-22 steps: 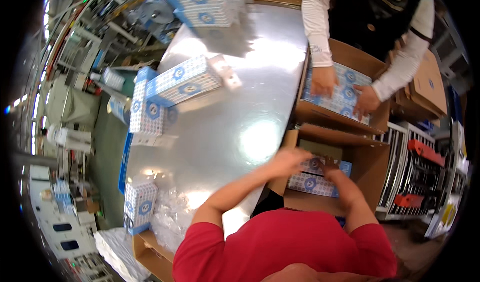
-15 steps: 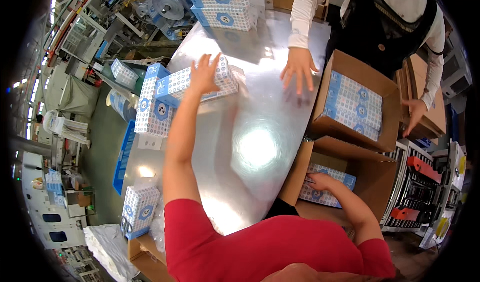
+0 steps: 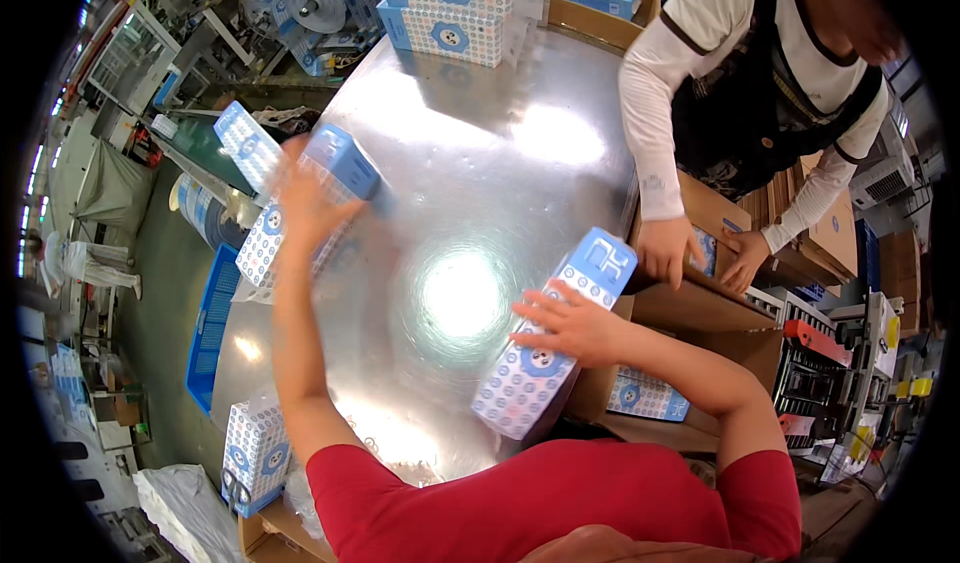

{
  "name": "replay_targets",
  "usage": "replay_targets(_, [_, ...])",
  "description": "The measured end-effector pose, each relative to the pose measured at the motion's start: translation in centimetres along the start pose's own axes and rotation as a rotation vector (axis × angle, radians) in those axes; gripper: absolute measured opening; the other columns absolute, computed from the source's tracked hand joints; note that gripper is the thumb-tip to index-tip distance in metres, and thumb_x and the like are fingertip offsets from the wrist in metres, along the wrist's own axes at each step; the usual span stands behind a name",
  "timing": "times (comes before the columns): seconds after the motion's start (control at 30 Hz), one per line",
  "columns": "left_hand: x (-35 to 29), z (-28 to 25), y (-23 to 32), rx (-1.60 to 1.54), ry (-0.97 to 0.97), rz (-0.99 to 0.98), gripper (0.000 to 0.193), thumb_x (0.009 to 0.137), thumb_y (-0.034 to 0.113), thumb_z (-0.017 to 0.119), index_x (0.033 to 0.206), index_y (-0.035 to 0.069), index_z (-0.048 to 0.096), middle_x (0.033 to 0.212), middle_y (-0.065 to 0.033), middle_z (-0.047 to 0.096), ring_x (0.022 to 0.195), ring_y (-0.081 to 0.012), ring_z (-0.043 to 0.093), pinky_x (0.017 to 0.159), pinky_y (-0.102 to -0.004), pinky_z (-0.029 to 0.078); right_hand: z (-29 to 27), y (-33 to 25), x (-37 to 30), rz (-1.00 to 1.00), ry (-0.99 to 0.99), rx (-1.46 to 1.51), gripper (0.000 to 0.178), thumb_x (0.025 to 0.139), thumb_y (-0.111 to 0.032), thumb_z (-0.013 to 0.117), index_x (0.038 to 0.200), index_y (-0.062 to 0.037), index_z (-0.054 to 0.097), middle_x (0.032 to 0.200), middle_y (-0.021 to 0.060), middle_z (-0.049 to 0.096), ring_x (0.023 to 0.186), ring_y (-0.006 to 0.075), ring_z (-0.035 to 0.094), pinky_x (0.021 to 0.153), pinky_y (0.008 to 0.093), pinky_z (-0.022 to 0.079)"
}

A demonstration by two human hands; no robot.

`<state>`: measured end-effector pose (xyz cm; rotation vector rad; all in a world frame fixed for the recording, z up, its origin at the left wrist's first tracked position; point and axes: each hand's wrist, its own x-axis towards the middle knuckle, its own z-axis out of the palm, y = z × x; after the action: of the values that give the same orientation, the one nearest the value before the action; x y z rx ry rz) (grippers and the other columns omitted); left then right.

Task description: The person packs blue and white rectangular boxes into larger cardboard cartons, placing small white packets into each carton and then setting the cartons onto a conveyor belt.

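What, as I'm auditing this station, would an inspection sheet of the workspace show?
Surface: shiny metal table, strong glare.
Job's things: one patterned box under the right hand; another box inside the open carton.
Clutter: scissors and clear plastic wrap at the lower left.
Hands: left hand blurred, at the left-side boxes; right hand spread across its patterned box; grip unclear for both.
Cables: none clearly made out.
Surroundings: blue crate beside the table; a co-worker's hands beyond the open carton.
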<state>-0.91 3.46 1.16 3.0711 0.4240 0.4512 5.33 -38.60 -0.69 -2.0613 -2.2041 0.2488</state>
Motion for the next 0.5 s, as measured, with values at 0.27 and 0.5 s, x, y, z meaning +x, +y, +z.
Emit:
replay_targets(0.27, [-7.4, -0.6, -3.5, -0.014, -0.391, -0.186, 0.103, 0.054, 0.025, 0.077, 0.142, 0.02, 0.023, 0.105, -0.0159, 0.053, 0.097, -0.0364, 0.052, 0.084, -0.0449, 0.041, 1.9, -3.9, 3.0, -0.099, 0.128, 0.116, 0.082, 0.065, -0.033, 0.074, 0.137, -0.03, 0.034, 0.133, 0.0194, 0.037, 0.116, 0.0315, 0.042, 0.087, 0.0444, 0.034])
replay_targets(0.5, [-13.3, -3.0, 11.1, -0.199, -0.742, 0.12, 0.099, 0.055, 0.022, 0.075, 0.141, 0.02, 0.026, 0.119, -0.022, 0.047, 0.107, -0.0382, 0.049, 0.09, -0.0402, 0.041, 0.2, -2.8, 0.7, -0.056, -0.1, -0.025, 0.078, 0.07, -0.017, 0.066, 0.137, -0.0368, 0.031, 0.111, 0.0153, 0.048, 0.102, 0.0279, 0.047, 0.084, 0.0407, 0.035])
